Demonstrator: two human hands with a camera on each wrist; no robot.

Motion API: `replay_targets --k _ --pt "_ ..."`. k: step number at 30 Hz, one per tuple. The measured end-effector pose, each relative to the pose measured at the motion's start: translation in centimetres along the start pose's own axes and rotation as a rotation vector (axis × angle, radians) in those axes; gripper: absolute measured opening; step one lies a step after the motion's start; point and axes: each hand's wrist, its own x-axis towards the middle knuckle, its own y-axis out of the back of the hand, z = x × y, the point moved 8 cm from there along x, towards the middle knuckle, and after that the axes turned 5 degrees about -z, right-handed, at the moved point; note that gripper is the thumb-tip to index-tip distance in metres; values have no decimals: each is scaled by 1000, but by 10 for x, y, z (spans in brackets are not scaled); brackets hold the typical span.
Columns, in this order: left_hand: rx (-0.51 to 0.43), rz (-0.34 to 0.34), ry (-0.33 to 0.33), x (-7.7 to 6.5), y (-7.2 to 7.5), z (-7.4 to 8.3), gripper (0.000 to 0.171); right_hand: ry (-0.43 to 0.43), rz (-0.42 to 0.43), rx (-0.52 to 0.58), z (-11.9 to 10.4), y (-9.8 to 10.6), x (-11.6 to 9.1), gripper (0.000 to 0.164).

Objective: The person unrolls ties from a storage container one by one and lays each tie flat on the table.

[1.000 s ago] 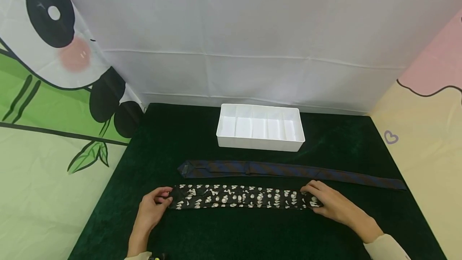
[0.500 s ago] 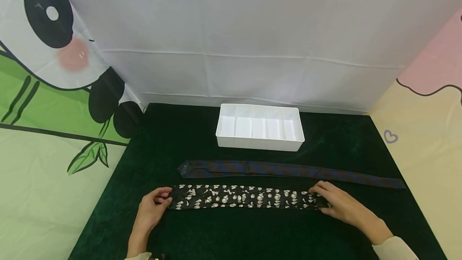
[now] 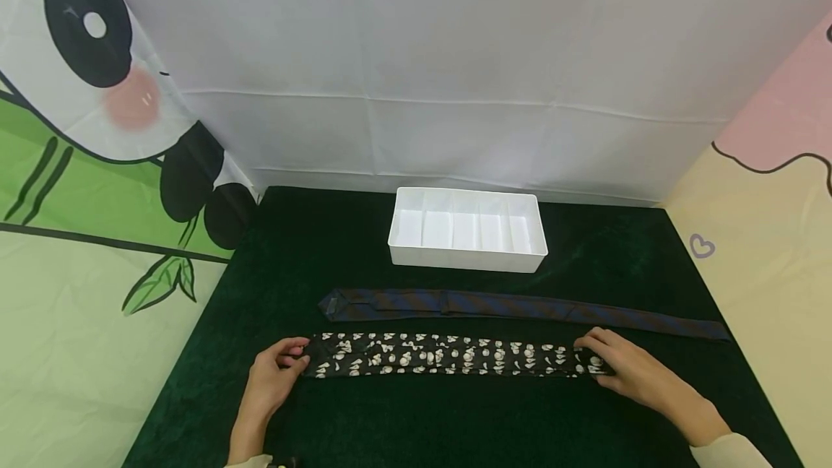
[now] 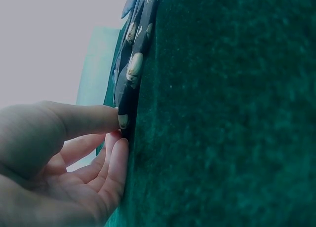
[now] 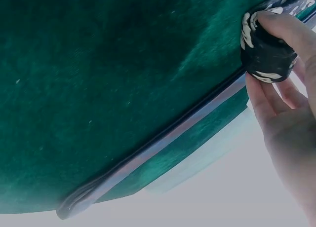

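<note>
A black necktie [image 3: 442, 356] with a cream-white pattern lies flat and stretched left to right across the table, in the head view. At its left end my left hand [image 3: 273, 378] holds the edge; the left wrist view has the thumb [image 4: 94, 119] on the tie and the fingers curled below. My right hand [image 3: 640, 378] grips the other end. In the right wrist view that end [image 5: 269, 54] bulges as a folded loop between thumb and fingers. Just behind lies a blue and brown striped necktie [image 3: 507, 305], its wide tip to the left, untouched.
A white tray [image 3: 468, 258] with several side-by-side compartments stands at the back of the table. Dark green cloth [image 3: 416, 425] covers the tabletop. A white cloth backdrop [image 3: 455, 78] rises behind, with printed cloths on both sides.
My right hand has slid to the right along with the black tie's end, and more of the patterned strip shows. My left hand and the striped tie have stayed put.
</note>
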Motion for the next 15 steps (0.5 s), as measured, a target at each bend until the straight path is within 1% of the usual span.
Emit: replay_targets --k 5,8,15 --pt "1 1 11 0 0 -1 30 -15 5 -8 6 1 -6 62" --pt "3 2 13 0 0 -1 30 1 20 -27 8 2 -10 63" --pt "0 -1 10 0 0 -2 30 25 81 -63 11 5 -20 68"
